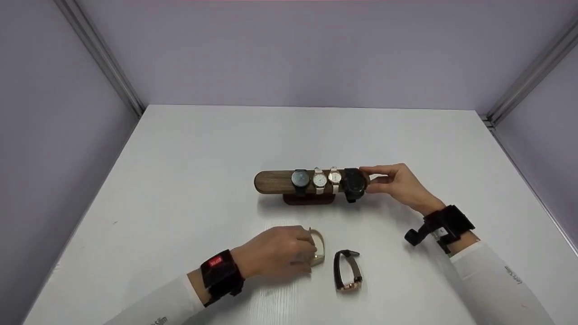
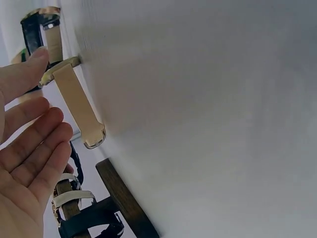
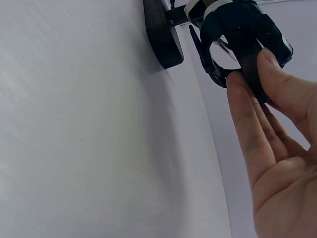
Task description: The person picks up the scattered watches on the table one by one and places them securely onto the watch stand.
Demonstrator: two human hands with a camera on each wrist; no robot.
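Fingers (image 3: 247, 106) of the right hand (image 1: 402, 185) pinch the end of the wooden watch stand (image 1: 275, 181), thumb on one side and fingertips on the other, right beside the chunky black watch (image 1: 354, 184) strapped round the bar. Over on the near side, the left hand (image 1: 275, 253) comes down on the beige-strapped watch (image 1: 319, 247) lying on the tabletop (image 1: 189, 180); its fingers (image 2: 34, 144) are loosely spread and relaxed, the thumb tip just touching the beige case, the strap not gripped. Just beside it to the right lies a dark-strapped watch with a rose-gold case (image 1: 347, 271), apart from the hand. Up on the stand, three more watches sit in a row: a dark-faced one (image 1: 300, 179), then two white-faced ones (image 1: 319, 179) (image 1: 334, 177), with the black watch closing the line at the right end.
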